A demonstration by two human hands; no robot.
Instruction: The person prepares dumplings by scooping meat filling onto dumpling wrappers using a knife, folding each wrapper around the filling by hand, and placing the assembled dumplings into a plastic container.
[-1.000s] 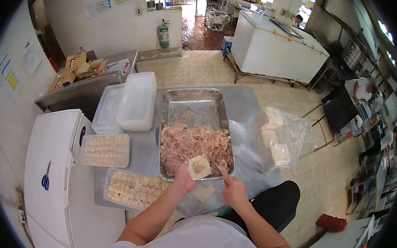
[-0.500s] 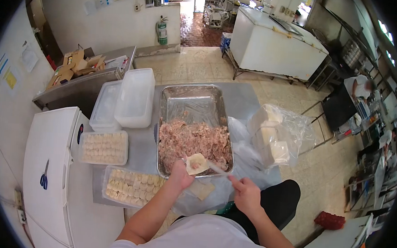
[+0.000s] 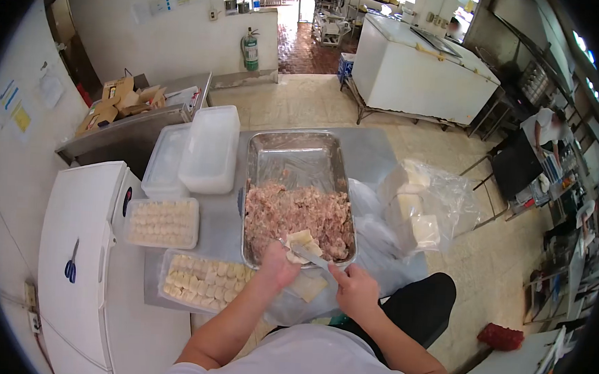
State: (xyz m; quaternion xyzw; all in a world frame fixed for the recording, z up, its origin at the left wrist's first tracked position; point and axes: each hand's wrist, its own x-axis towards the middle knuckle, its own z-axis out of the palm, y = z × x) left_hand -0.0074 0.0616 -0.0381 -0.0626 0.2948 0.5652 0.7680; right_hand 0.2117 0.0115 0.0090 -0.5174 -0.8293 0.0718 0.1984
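My left hand is closed on a pale dumpling wrapper, which it holds over the near edge of a metal tray. The wrapper is partly folded over, so any filling in it is hidden. In my right hand is the handle end of a flat spreading knife, its blade lying against the wrapper. Ground meat filling covers the near part of the tray. Below my hands a loose square wrapper lies on plastic sheeting on the table.
Filled dumplings stand in rows in a near container and a second container at the left. Bagged wrapper stacks sit right of the tray. Lidded plastic boxes stand at the back left. Another person is at the far right.
My right hand has moved left, bringing the knife blade onto the wrapper. The wrapper, open like a cup before, is now partly folded over. The whole view has shifted slightly.
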